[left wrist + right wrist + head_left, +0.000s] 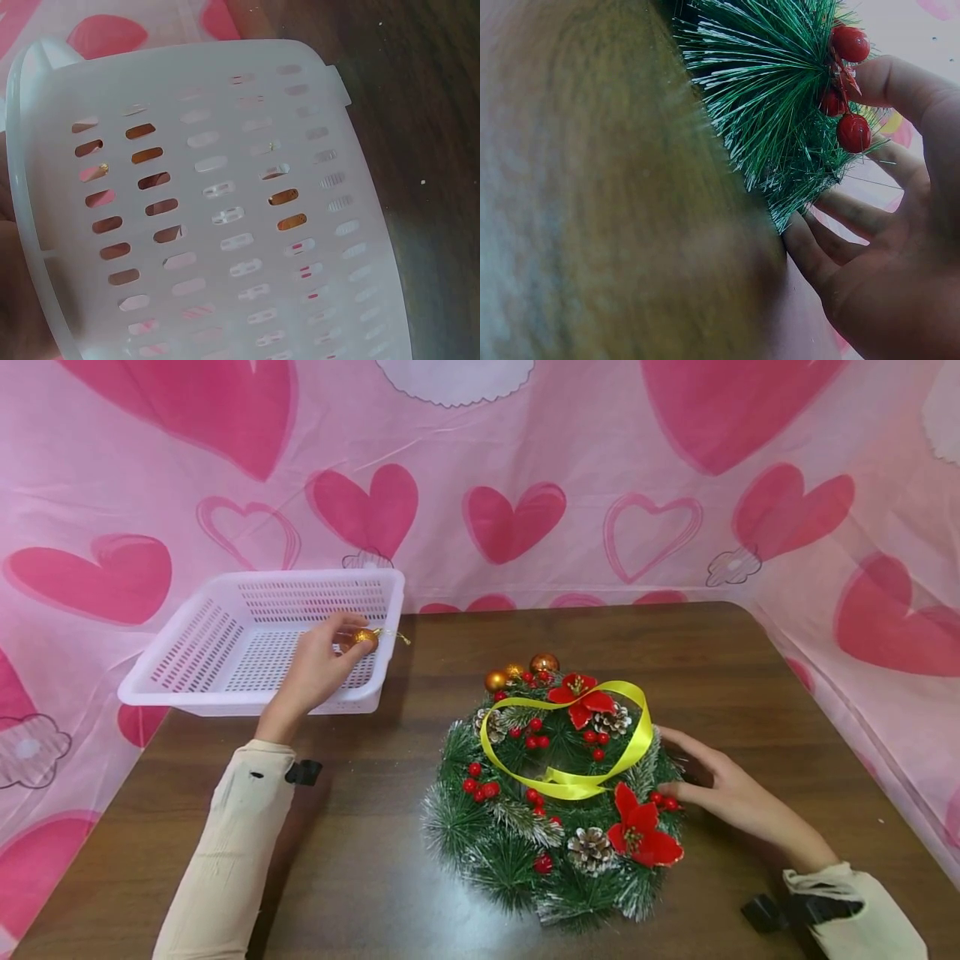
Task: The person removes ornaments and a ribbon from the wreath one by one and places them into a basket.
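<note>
Over the right end of the white basket [258, 699], my left hand [322, 652] pinches a gold bauble [365, 638] with a gold hanging loop. In the left wrist view the basket's slotted wall [225, 300] hides most of that hand, and orange-gold shows through some slots. My right hand [731, 797] rests against the right side of a green wreath [510, 877], fingers loosely spread. In the right wrist view its thumb touches red berries [853, 133] and the other fingers lie along the needles. Gold and copper baubles [544, 662] sit at the wreath's far edge.
A yellow ribbon [641, 743] loops across the top of the wreath. Red flowers [642, 833] and pine cones [591, 850] decorate it. The brown wooden table [360, 860] ends at a pink heart-printed cloth [450, 452] behind and at the sides.
</note>
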Tool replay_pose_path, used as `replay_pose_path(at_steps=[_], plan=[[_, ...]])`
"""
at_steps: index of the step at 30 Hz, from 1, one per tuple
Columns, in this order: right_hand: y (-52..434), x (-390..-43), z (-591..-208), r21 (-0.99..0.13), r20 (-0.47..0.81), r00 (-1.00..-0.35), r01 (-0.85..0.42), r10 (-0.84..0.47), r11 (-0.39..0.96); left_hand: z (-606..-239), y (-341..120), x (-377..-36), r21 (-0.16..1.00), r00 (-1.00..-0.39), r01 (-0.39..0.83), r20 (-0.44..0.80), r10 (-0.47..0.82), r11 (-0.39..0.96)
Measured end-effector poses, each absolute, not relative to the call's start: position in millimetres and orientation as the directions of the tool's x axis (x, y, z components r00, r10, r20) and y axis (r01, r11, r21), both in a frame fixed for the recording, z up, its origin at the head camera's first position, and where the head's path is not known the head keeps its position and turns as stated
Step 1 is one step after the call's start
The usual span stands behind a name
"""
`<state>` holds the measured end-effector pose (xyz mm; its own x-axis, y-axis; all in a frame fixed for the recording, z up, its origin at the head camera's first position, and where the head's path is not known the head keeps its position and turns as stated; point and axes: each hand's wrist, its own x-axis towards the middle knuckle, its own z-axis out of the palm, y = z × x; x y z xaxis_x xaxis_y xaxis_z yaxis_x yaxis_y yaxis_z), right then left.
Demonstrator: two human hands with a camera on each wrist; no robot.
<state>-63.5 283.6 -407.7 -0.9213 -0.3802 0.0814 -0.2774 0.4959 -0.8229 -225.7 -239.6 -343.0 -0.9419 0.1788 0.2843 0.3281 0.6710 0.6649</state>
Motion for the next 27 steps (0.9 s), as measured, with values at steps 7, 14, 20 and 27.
replay_pose_path(at_steps=[7, 14, 20, 27], plan=[[283.1, -61.3, -405.4, -0.814, 0.039, -0.933, -0.237, -0.357, 0.531, -344.7, -238.5, -226.7, 0.651, -0.933, 0.353, 0.299, 0.2, 0.672], [282.5, -60.7, -404.0, -0.803, 0.029, -0.94, -0.225, -0.341, 0.552, -343.4, -238.9, -225.2, 0.644, -0.932, 0.358, 0.294, 0.214, 0.676], [282.1, -61.9, -405.6, -0.82, 0.042, -0.931, -0.239, -0.362, 0.519, -343.2, -239.4, -224.7, 0.63, -0.919, 0.384, 0.334, 0.21, 0.675], [281.7, -61.5, -404.2, -0.832, 0.053, -0.928, -0.246, -0.37, 0.498, -338.7, -236.0, -223.1, 0.644, -0.891, 0.431, 0.414, 0.186, 0.632]])
